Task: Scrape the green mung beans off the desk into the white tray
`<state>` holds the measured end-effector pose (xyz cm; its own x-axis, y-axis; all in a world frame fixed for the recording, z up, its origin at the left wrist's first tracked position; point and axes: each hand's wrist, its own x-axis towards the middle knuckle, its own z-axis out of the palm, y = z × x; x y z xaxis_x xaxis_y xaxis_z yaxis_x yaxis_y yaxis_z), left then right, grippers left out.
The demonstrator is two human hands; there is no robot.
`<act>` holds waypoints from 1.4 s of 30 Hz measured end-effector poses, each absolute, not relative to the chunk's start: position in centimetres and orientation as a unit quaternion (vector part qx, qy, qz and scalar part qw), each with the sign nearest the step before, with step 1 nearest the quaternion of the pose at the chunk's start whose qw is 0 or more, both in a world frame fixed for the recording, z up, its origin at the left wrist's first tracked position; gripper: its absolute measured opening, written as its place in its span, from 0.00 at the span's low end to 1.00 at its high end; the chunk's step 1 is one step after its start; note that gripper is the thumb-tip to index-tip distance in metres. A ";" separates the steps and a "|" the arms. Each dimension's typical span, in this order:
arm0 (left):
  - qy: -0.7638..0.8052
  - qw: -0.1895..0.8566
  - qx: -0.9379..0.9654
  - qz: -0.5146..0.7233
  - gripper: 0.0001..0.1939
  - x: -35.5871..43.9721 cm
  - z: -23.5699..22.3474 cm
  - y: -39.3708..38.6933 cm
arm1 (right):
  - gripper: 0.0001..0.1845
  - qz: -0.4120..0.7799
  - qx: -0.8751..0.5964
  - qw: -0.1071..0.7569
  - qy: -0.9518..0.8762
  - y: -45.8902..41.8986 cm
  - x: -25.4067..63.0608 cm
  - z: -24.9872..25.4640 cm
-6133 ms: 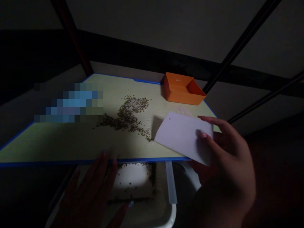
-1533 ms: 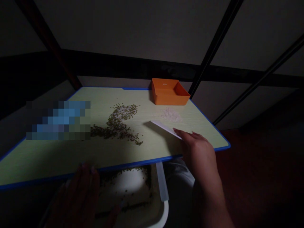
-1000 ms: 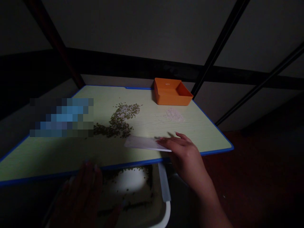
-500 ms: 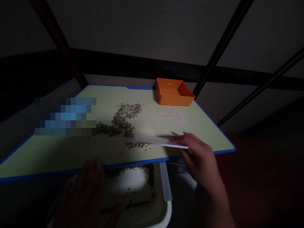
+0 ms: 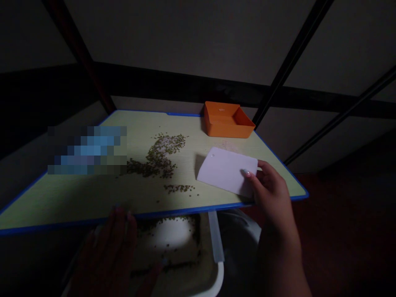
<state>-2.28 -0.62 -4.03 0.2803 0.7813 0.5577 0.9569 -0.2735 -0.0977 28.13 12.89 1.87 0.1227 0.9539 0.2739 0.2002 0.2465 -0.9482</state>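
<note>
My right hand point(image 5: 269, 187) grips a flat white plastic scraper point(image 5: 227, 171) with a small hole in one corner, thumb on its upper face. The scraper is tilted above the right part of the pale board point(image 5: 136, 123), partly covering a patch of fine pinkish bits point(image 5: 227, 145). Small green-brown grains point(image 5: 165, 154) are scattered over the board's middle, some pale bits among them. In shadow, my left hand point(image 5: 108, 247) lies with fingers stretched near the board's front edge and thumb apart, over a white tub point(image 5: 220, 274) that has more grains inside.
At the back right of the board stands an orange open box point(image 5: 229, 130). A blurred-out blue thing point(image 5: 93, 150) lies at the left. The board has a blue rim point(image 5: 185, 210). Beside the tub, a pale rounded container point(image 5: 247, 225) shows partly.
My right hand has moved slightly right and turned the scraper from nearly edge-on to showing its broad face, away from the near grains. My left hand has stayed put.
</note>
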 end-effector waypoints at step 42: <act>-0.613 0.185 -0.744 -0.194 0.45 -2.3 -4.8 -1.3 | 0.08 0.404 -0.485 0.457 -0.627 11.4 26.4 2.5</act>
<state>-2.27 -1.34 -4.75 0.1742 0.8393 0.5150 0.9828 -0.1811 -0.0373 26.39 11.39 2.55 -0.1113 0.9771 0.1812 0.2394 0.2033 -0.9494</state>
